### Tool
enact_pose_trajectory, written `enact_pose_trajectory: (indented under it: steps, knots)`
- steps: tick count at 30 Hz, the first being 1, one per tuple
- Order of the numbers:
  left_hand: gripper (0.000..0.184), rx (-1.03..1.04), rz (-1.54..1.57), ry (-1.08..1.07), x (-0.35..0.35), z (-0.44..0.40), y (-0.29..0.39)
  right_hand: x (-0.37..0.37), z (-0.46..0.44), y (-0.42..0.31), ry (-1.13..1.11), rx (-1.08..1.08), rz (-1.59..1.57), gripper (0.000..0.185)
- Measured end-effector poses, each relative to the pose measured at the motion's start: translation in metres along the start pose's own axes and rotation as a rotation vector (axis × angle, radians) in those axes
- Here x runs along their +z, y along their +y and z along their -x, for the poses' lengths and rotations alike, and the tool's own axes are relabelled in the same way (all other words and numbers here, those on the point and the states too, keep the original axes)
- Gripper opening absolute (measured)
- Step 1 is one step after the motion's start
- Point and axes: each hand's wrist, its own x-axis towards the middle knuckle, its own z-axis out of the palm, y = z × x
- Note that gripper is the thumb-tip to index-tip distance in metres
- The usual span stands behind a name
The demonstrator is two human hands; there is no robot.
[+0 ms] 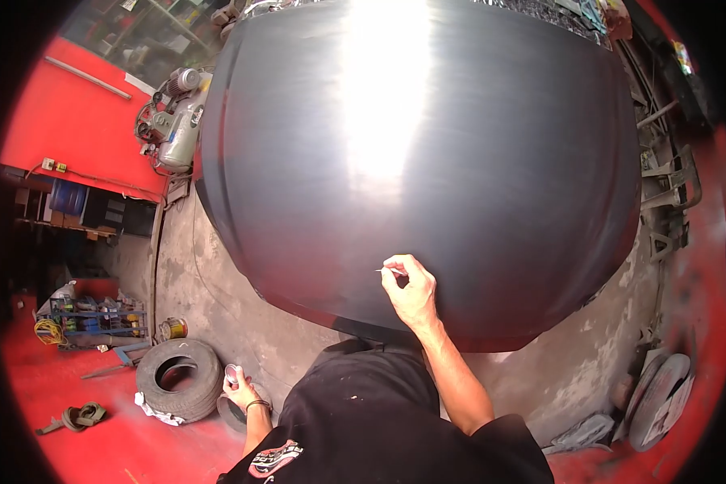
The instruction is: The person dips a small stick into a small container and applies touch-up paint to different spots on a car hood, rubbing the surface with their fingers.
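Note:
A large dark car hood (492, 177) spreads out in front of me, with a bright light reflection down its middle. My right hand (413, 294) is over the hood's near part, its fingertips pinched on a thin pale stick (379, 270); its tip points left. I cannot tell whether the tip touches the surface. Low at my left side, my left hand (239, 390) is closed around a small round cup (231, 373) that looks partly clear. What is in the cup is too small to make out.
An air compressor (181, 133) stands left of the hood. A tyre (179, 379) lies on the floor near my left hand, beside a blue rack of bottles (97, 319). Metal frames (673, 181) line the right side; wheel-like discs (657, 403) lean at lower right.

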Motion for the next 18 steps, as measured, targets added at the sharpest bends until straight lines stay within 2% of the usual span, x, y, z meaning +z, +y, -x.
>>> enact_pose_trajectory:
  steps: [7,13,18]
  knots:
    - [0.076,-0.015,0.053,-0.029,0.013,-0.006,-0.013,0.006,0.008,-0.009,-0.044,0.050,-0.004,0.016]
    - [0.067,0.115,0.132,-0.121,0.016,-0.012,-0.027,0.034,0.028,-0.018,-0.108,0.098,-0.020,0.016]
    - [0.066,0.175,0.152,-0.221,0.011,-0.029,-0.035,0.066,0.066,-0.022,-0.169,0.107,0.027,0.017]
